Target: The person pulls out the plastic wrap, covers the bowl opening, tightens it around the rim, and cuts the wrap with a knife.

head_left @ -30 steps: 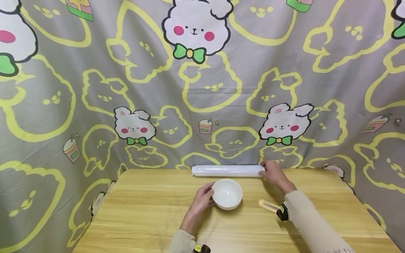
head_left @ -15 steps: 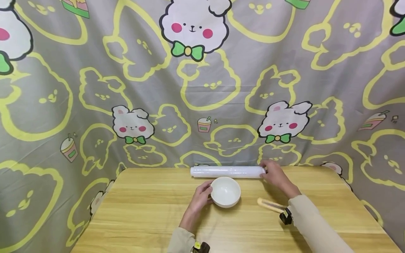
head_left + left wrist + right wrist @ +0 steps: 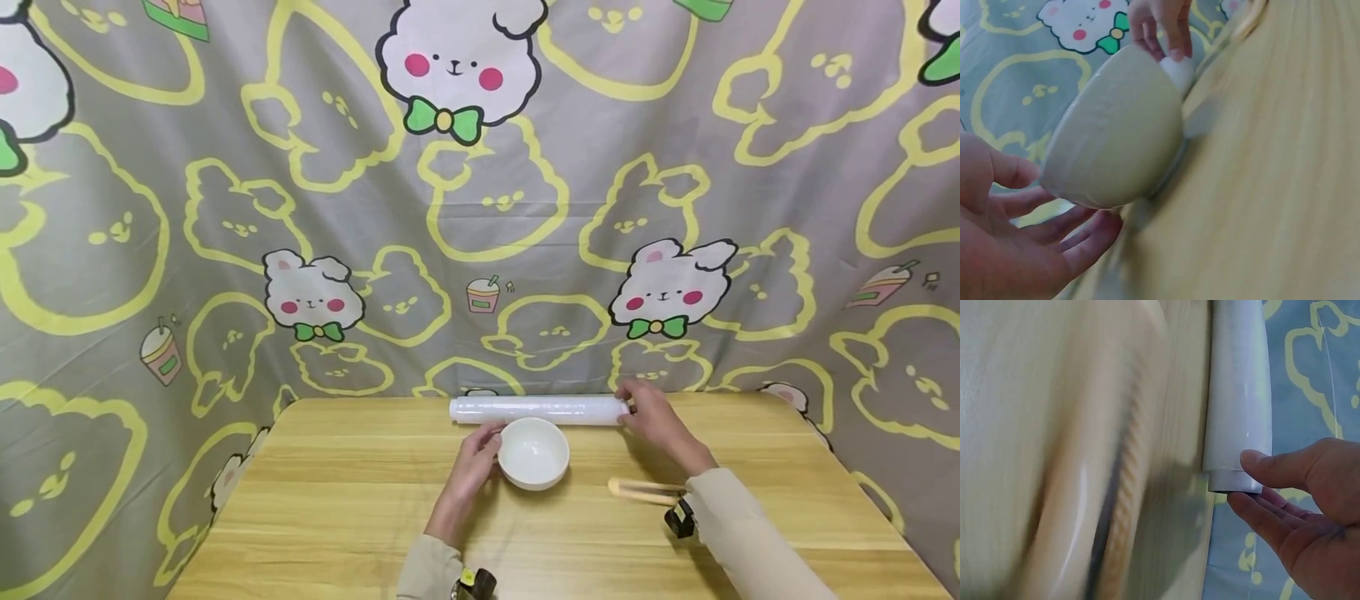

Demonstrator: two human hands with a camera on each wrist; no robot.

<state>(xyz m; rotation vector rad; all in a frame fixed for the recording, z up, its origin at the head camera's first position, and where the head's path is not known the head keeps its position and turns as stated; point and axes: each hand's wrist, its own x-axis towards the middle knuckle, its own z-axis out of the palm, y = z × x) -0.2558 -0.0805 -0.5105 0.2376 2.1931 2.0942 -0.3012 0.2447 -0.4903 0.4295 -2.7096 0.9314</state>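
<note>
Head view: moderately bright, soft, even light over most of the frame. Pale sheen noted on the table [image 3: 525,550] at lower centre; narrow glare streaks run along the white roll [image 3: 540,408]. Soft, weak-edged shadows show under the white bowl [image 3: 534,454] and right forearm. Wide-angle distortion stretches the printed cloth [image 3: 517,183] toward the side edges; focus acceptable at centre.

Left wrist view: dimmer, cooler cast, low contrast. Bowl's outer wall shaded; table smeared at right, worst at bottom centre.

Right wrist view: pale orange tool [image 3: 1072,512] at left heavily blurred, a bright highlight down its side; grey shadow on the table at lower centre; right hand [image 3: 1310,515] reasonably sharp
</note>
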